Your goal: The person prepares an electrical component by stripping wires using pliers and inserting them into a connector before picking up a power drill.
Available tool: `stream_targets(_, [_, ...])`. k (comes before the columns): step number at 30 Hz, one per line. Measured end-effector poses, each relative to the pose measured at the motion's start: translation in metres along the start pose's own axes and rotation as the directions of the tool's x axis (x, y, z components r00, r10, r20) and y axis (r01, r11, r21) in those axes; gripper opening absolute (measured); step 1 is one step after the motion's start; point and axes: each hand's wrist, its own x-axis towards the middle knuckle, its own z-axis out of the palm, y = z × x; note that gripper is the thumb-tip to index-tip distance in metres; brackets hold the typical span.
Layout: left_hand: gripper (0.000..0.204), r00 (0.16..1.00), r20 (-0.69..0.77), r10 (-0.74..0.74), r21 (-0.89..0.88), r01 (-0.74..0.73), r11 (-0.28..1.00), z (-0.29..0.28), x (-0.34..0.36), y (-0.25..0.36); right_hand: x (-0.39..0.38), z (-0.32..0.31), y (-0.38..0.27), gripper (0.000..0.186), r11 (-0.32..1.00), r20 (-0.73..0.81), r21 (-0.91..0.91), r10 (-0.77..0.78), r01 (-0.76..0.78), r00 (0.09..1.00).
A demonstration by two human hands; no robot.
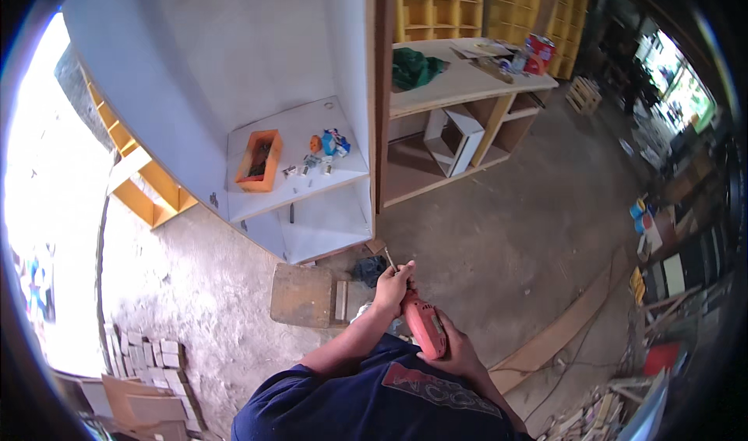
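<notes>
A red power drill (pixel 425 326) is held in front of my body, its nose pointing away from me. My right hand (pixel 458 350) grips the rear of the drill, where the handle is hidden. My left hand (pixel 392 288) is closed around the drill's front end, at the chuck. A thin drill bit (pixel 389 257) sticks out beyond my left fingers. Ahead stands a tall white cabinet (pixel 265 44) with an open front. On its shelf lie an orange box (pixel 274 160) with small dark pieces inside, a blue-and-white packet (pixel 336 142) and several small items.
A wooden stool (pixel 302 295) stands below the cabinet. Right of it is a workbench (pixel 475 80) with a green bag (pixel 415 68) and a red can (pixel 539 54). A long board (pixel 565 332) and a cable lie on the floor at right; stacked wood blocks (pixel 156 363) are at left.
</notes>
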Motion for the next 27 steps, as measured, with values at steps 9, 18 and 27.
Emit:
stream_targets(9, [0.028,1.000,0.019,0.008,-0.186,-0.004,0.983,-0.037,0.088,0.095,0.171,-0.018,-0.010,0.130,0.979,0.483,0.181,-0.008,-0.091,0.876])
stream_targets(18, [0.028,0.991,0.132,0.035,-0.225,-0.004,0.974,-0.049,0.109,0.160,0.267,-0.045,-0.039,0.092,0.964,0.712,-0.267,0.208,-0.015,0.671])
stream_targets(27, [0.022,0.997,-0.044,0.065,0.000,-0.065,0.998,-0.059,0.155,0.135,0.322,-0.074,-0.061,0.077,0.900,0.838,-0.347,0.172,0.263,0.517])
